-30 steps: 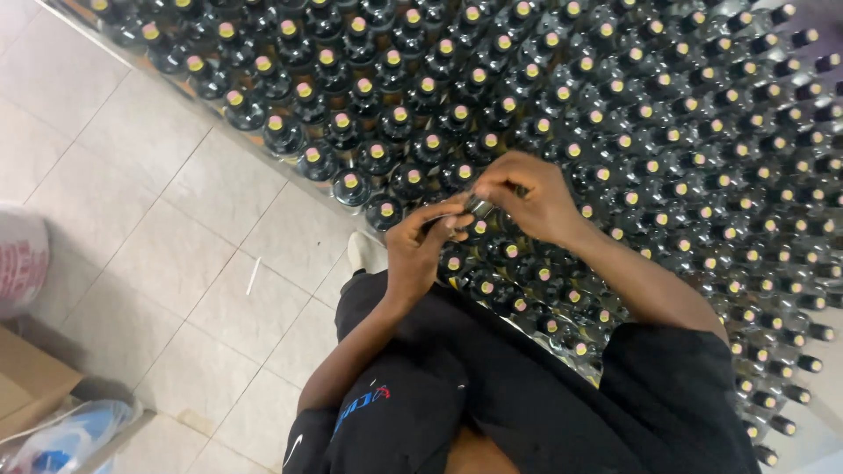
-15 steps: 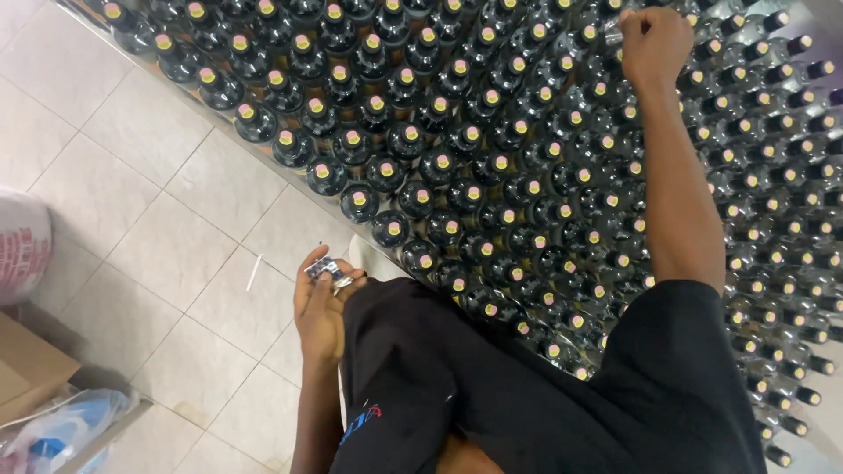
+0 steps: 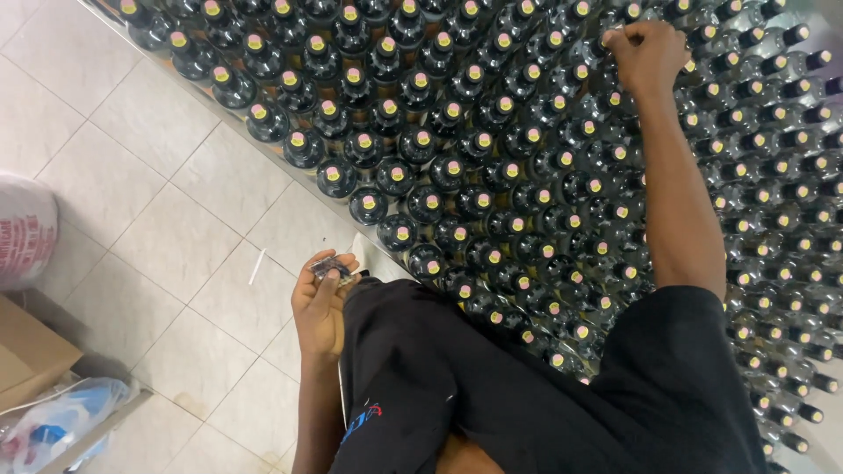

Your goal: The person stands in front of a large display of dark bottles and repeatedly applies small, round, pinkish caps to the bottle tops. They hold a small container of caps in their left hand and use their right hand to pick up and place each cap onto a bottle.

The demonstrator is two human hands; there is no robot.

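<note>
Over the packed dark bottles (image 3: 457,167), right hand (image 3: 648,54) pinches one cap; left hand (image 3: 320,303) cups small, light, probably slippery seals (image 3: 332,266), best held edgewise.

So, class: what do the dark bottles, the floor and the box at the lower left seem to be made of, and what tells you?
Bottles: probably dark glass, glossy, with light glinting off the shoulders; their pale caps look like foil or plastic, hard to tell.
Floor: pale ceramic-looking tiles with a dull sheen and visible grout lines.
Box: brown cardboard, matt, with a folded flap.
</note>
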